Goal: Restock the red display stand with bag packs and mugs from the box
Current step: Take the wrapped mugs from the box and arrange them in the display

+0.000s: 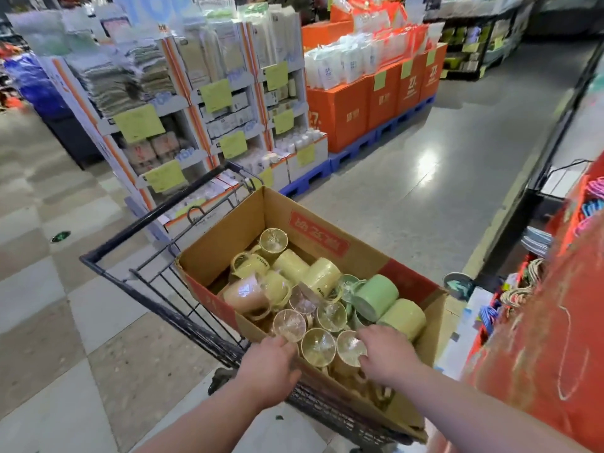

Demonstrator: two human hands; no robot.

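An open cardboard box (228,237) sits in a dark wire shopping cart (137,273). It holds several plastic-wrapped mugs, yellow (322,276), green (376,295) and pink (243,294). My left hand (269,367) rests over the near rim of the box, its fingertips hidden behind the edge. My right hand (385,351) reaches into the box and touches a wrapped yellow mug (349,346) near the front; whether its fingers grip the mug is unclear. The red display stand (539,338) rises at the right.
Plates and colourful items (536,240) sit on the red stand's shelves. White cardboard displays (212,103) and orange boxes on blue pallets (359,109) stand ahead on the left. Open grey floor (441,197) stretches ahead on the right.
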